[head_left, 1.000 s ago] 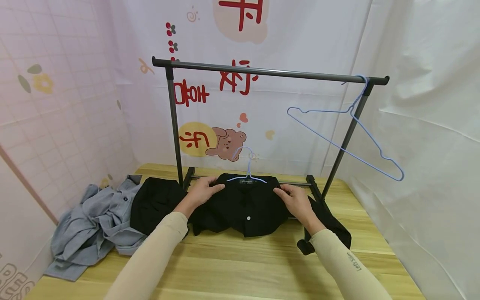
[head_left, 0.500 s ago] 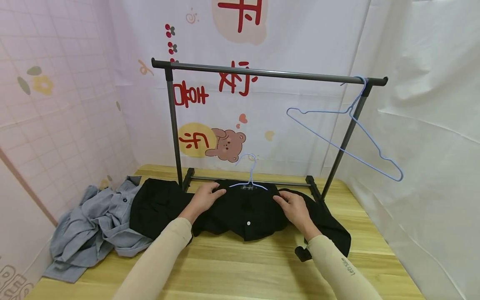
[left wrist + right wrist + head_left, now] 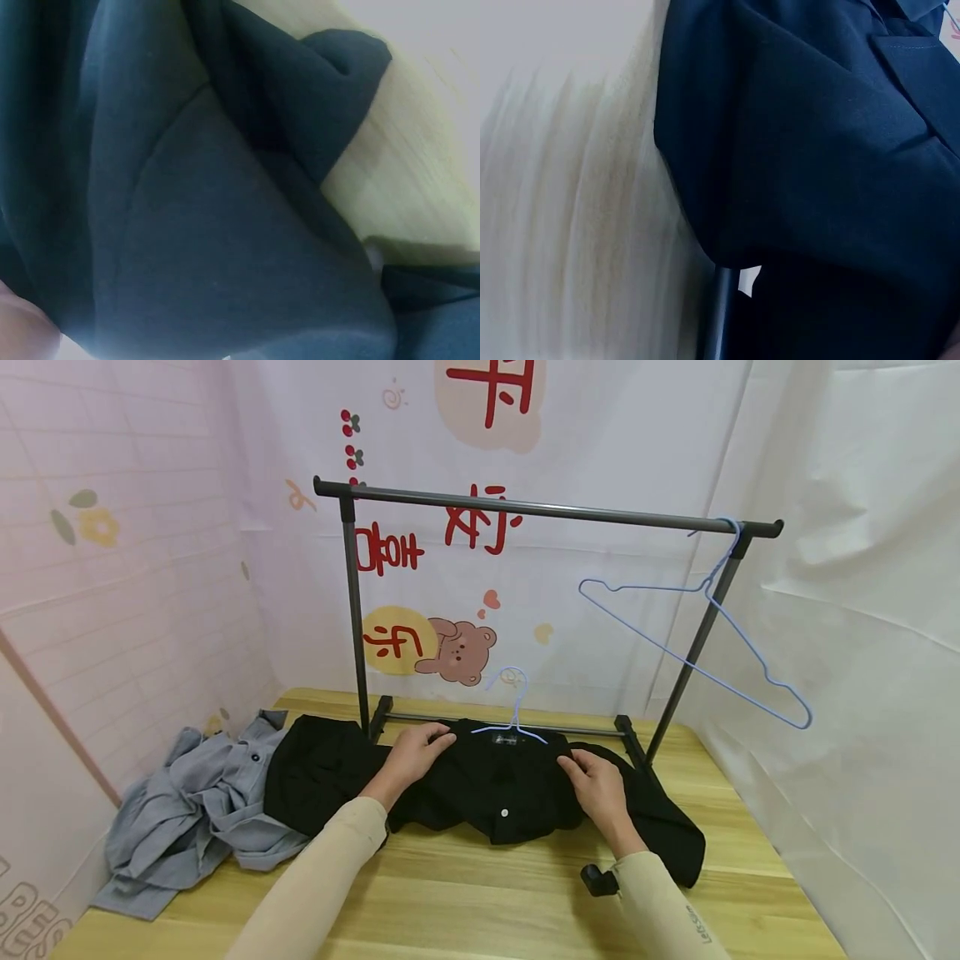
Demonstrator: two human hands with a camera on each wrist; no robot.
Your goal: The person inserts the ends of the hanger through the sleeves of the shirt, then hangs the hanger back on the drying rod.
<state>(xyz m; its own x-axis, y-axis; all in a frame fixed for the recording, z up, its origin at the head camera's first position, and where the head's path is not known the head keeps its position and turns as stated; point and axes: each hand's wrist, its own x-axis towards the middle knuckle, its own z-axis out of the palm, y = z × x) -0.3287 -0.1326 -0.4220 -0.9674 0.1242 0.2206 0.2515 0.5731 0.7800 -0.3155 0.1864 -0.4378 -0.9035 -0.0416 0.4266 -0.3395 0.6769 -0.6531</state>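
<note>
In the head view, a black shirt (image 3: 504, 781) with a white button hangs between both hands, its lower part near the table. Inside its collar sits a light blue wire hanger (image 3: 515, 714); the hook sticks up above the neckline and the arms vanish into the cloth. My left hand (image 3: 411, 758) pinches the left shoulder, and my right hand (image 3: 602, 783) pinches the right one. One sleeve (image 3: 667, 822) spreads out past the right hand. Dark cloth (image 3: 217, 217) fills most of the left wrist view, as the shirt (image 3: 825, 157) does in the right wrist view.
A dark metal clothes rack (image 3: 555, 510) stands behind the shirt, with another blue hanger (image 3: 697, 589) on its bar at the right end. Crumpled grey-blue clothing (image 3: 187, 814) lies at the left of the wooden table (image 3: 465, 910). White printed curtains enclose the table.
Both hands have lowered the shirt and its hanger slightly, mostly in the first half second. The hanger's hook has shifted right in the view. Both grips stay the same.
</note>
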